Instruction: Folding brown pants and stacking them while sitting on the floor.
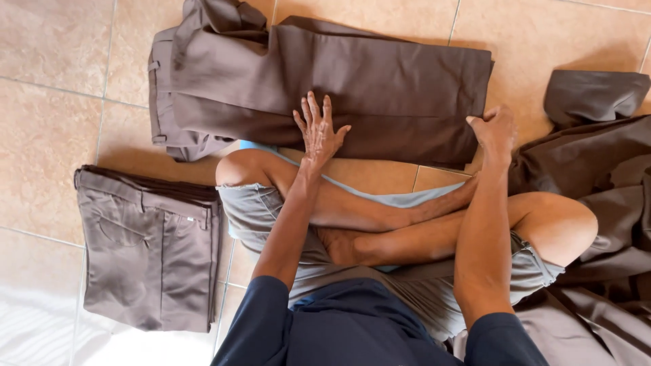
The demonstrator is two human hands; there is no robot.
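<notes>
Trousers: dark brown pair (352,88), folded, on the tiled floor (54,102) at upper centre.
Left hand (319,132): spread flat, pressing the near edge.
Right hand (495,132): closed, pinching the right-hand end.
Handling: soft, light cloth (probably slides on tile); best taken at the folded ends.
Room: folded stack (149,251) lower left, loose pile (597,203) at right, bare tile upper left.

Right of my right hand (494,132), the heap of brown cloth (597,224) runs off the frame's edge; my hand hides the trousers' (352,88) corner.
</notes>
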